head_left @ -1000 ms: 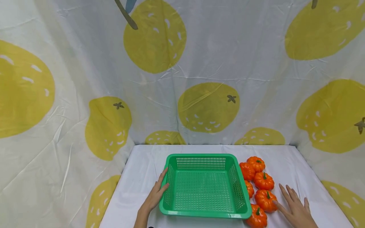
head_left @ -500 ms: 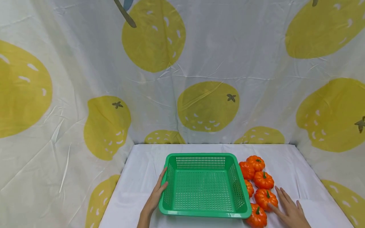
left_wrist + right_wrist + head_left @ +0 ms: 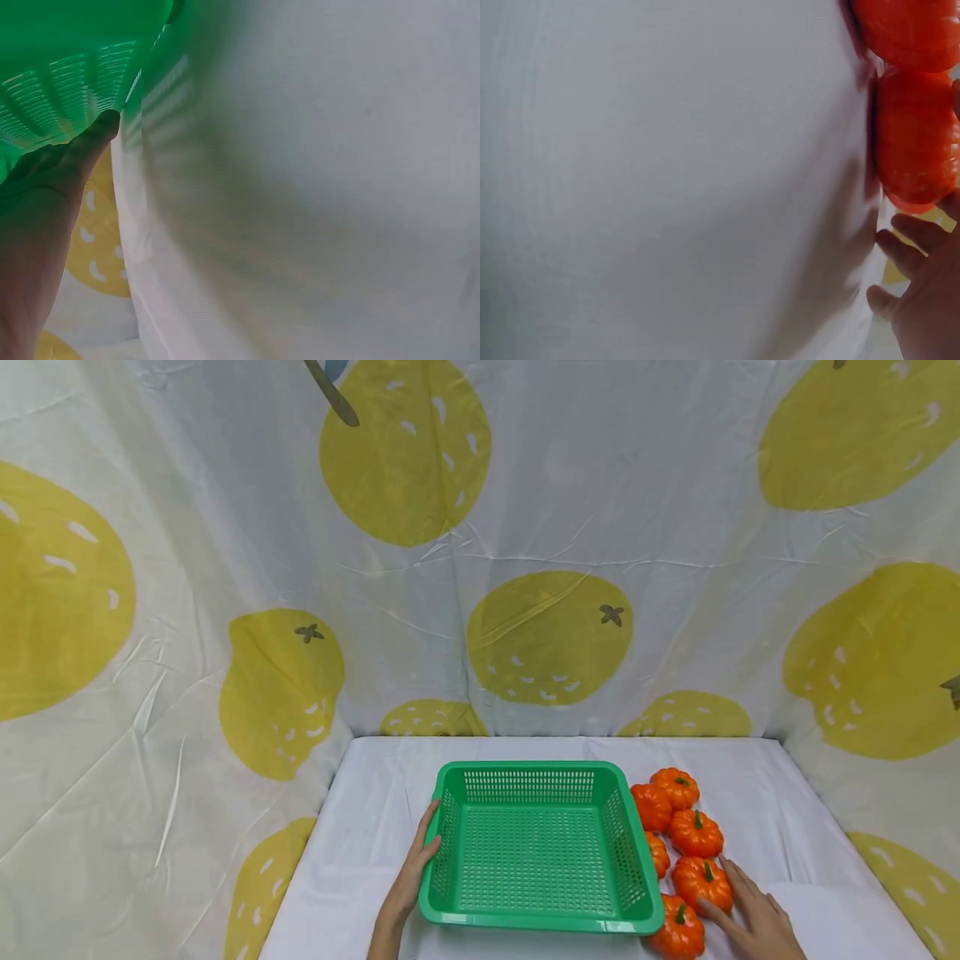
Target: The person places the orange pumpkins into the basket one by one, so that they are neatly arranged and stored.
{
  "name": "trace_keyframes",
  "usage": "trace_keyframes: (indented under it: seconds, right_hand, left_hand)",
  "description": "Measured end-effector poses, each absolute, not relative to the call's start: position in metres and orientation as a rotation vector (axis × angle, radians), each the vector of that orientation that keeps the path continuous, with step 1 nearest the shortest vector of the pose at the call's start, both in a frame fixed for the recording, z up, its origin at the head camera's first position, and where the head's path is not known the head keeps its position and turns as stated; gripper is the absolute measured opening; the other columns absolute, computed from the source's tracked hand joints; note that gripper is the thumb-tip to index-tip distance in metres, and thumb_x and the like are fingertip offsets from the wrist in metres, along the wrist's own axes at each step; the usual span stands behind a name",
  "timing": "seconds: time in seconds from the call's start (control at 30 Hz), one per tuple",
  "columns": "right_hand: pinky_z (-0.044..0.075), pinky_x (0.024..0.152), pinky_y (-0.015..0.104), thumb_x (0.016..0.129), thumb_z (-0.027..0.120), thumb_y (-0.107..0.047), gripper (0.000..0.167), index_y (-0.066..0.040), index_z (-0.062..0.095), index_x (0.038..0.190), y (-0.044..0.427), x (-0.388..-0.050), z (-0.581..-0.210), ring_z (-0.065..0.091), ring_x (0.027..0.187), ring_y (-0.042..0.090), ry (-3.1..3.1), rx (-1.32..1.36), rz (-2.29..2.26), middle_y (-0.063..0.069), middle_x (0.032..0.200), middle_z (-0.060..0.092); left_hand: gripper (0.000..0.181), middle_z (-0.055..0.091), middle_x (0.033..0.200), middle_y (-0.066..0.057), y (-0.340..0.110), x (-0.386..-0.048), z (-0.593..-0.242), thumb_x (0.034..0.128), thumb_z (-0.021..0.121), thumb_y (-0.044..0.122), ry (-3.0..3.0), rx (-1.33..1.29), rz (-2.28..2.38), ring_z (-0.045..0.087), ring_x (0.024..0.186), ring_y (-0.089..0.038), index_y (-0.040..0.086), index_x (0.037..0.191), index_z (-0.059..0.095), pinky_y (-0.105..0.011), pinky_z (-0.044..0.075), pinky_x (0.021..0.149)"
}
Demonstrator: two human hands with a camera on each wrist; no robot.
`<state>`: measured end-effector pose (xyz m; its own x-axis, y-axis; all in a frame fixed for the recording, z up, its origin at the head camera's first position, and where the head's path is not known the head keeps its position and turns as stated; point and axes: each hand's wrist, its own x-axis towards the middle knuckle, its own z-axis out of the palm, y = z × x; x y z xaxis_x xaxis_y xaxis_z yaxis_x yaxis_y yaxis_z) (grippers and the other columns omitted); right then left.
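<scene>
A green plastic basket point(image 3: 540, 922) stands on the white cloth. My left hand point(image 3: 405, 881) lies along its left side, fingers extended against the outer wall and thumb at the rim; in the left wrist view the hand point(image 3: 45, 187) reaches up to the slotted wall. To the basket's right sit several small orange pumpkins. My right hand point(image 3: 753, 918) is at the right side of one pumpkin point(image 3: 703, 883), thumb near its front and fingers by its far right side, not closed round it. In the right wrist view, spread fingers appear beside an orange pumpkin point(image 3: 915, 139).
Another pumpkin point(image 3: 678, 928) sits nearest the front, touching or very near the basket's right corner. More pumpkins point(image 3: 696, 833) line up behind. White cloth point(image 3: 757, 810) covers the table, and a lemon-printed curtain point(image 3: 547, 527) encloses the back and sides.
My right hand has moved left, up to the side of the pumpkin. My left hand stays at the basket's side, with its wrist slightly shifted right. The basket and pumpkins keep their places.
</scene>
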<state>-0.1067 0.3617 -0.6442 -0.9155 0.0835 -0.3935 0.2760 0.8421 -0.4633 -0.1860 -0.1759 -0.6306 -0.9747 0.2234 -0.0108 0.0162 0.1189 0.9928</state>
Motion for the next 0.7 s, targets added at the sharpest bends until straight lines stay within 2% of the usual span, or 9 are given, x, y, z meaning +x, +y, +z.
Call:
trace_keyframes:
  seconds: [0.1,0.33,0.7]
  right_hand:
    - [0.011,0.111,0.082,0.096,0.045,-0.076,0.113,0.009,0.01,0.16,0.358,-0.106,-0.642,0.02,0.144,0.064,2.66,0.279,-0.76,0.042,0.161,0.015]
    - [0.038,0.104,0.077,0.095,0.049,-0.076,0.114,0.011,0.013,0.159,0.352,-0.104,-0.636,0.035,0.135,0.065,2.671,0.304,-0.78,0.043,0.154,0.028]
    - [0.047,0.1,0.069,0.093,0.06,-0.071,0.113,0.018,0.024,0.153,0.348,-0.107,-0.633,0.052,0.12,0.056,2.74,0.344,-0.805,0.045,0.139,0.046]
  left_hand:
    - [0.057,0.007,0.176,-0.01,-0.175,-0.186,-0.631,0.1114,0.031,0.035,2.208,0.237,1.99,0.004,0.161,-0.044,0.035,0.166,0.016,-0.075,0.007,0.121]
    - [0.057,0.006,0.176,-0.009,-0.174,-0.185,-0.631,0.1114,0.03,0.035,2.179,0.243,2.014,0.003,0.161,-0.042,0.035,0.166,0.015,-0.074,0.006,0.121]
    - [0.057,0.004,0.176,-0.011,-0.175,-0.185,-0.631,0.1115,0.03,0.036,2.165,0.254,2.011,0.003,0.161,-0.043,0.034,0.166,0.014,-0.073,0.008,0.121]
